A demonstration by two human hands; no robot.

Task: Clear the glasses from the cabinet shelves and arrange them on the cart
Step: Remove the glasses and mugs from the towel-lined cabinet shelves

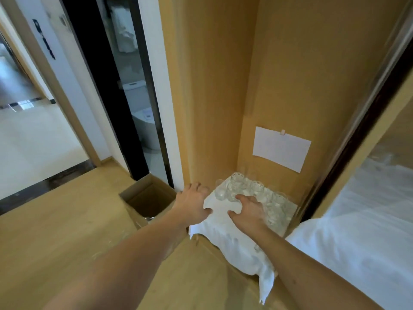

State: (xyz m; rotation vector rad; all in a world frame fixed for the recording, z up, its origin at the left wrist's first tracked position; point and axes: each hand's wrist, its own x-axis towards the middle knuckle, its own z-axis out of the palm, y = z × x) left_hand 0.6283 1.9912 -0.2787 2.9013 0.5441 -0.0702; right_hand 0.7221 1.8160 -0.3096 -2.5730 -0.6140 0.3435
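Glass-handling moment, both hands low over a white cloth (225,229) spread on a wooden surface in the corner.

Left hand (193,202): fingers spread and fairly straight, holding nothing, thumb touching the cloth's left edge, fingertips out toward the wooden wall. Right hand (250,212): palm down on the cloth, fingers loosely splayed, fingertips touching or just short of the nearest glass; no grip closed on anything yet.

Glasses (252,193): clear, clustered tight on the far part of the cloth, running back into the corner and along the right side, several touching. Exact count hard to tell through the glare.

Further out: open cardboard box (147,198) on the floor just left of the cloth, a sheet of paper (280,148) taped to the wall above the glasses, white bedding (357,231) at right. Cart not in view.

Likely step: picking the first glasses off the cloth. Best done by taking the nearest glass first, gripping round the body rather than the rim, lifting straight up so neighbours are not knocked. Worth keeping the left hand steadying the cloth, since a tug on it could topple the whole cluster. One glass per hand probably safest, given how closely packed.
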